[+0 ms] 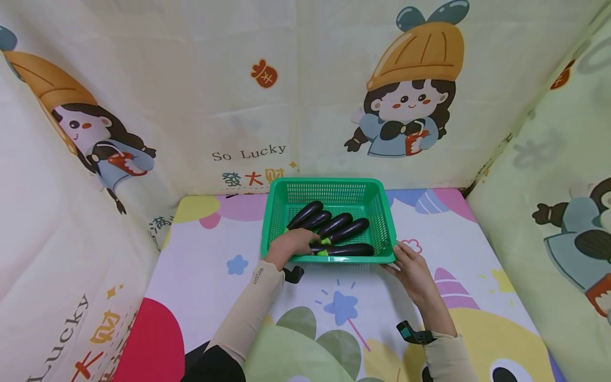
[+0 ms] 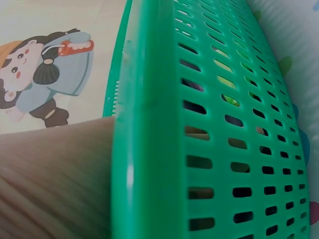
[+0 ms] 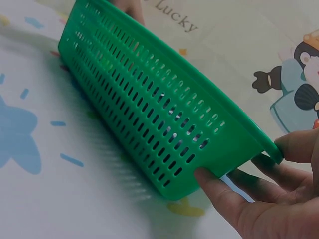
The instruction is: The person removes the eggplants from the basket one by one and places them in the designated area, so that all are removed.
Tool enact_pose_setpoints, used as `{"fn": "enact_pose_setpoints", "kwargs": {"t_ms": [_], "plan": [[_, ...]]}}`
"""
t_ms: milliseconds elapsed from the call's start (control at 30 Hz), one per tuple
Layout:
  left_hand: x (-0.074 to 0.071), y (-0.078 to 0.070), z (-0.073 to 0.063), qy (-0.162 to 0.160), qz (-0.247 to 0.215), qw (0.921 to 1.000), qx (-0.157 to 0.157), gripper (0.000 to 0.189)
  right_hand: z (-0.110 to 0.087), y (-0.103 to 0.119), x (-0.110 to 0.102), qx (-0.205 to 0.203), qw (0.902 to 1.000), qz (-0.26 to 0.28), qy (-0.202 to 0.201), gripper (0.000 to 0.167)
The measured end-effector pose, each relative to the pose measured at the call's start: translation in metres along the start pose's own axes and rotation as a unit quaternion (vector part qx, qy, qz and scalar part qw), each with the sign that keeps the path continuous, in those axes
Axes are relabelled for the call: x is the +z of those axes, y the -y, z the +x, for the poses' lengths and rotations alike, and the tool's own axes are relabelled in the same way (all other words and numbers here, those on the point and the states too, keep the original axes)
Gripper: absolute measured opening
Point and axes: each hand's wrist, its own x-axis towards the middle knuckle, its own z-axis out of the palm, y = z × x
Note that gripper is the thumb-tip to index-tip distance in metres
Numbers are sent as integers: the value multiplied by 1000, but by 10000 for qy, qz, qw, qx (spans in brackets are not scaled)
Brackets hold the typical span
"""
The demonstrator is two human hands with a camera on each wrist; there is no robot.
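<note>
Several dark purple eggplants [image 1: 346, 231] with green caps lie in a green plastic basket [image 1: 329, 259]. My left hand [image 1: 292, 245] reaches over the basket's front rim at the left, close by the cap end of the front eggplant [image 1: 350, 250]. Its fingertips are hidden, so any hold on an eggplant cannot be made out. At the front right corner, my right hand [image 1: 411, 270] grips the basket, with the thumb on the rim and fingers under it in the right wrist view. The basket's perforated side [image 2: 239, 119] blocks most of the left wrist view.
The basket stands toward the back of a table with a colourful printed cover [image 1: 205, 276]. A printed cloth wall [image 1: 324, 127] rises right behind it, and more cloth [image 1: 506, 175] closes off the right. Each wrist wears a black strapped device [image 1: 414, 334].
</note>
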Motion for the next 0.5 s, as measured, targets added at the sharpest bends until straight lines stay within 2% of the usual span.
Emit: {"fn": "enact_pose_setpoints", "kwargs": {"t_ms": [200,500], "plan": [[-1,-1,-3,9,-64,10000,-43,46,0,0,0,-13,10000,-17,7,64],[-3,-1,-3,-32,102,9999,-4,43,0,0,0,-8,10000,36,30,64]]}}
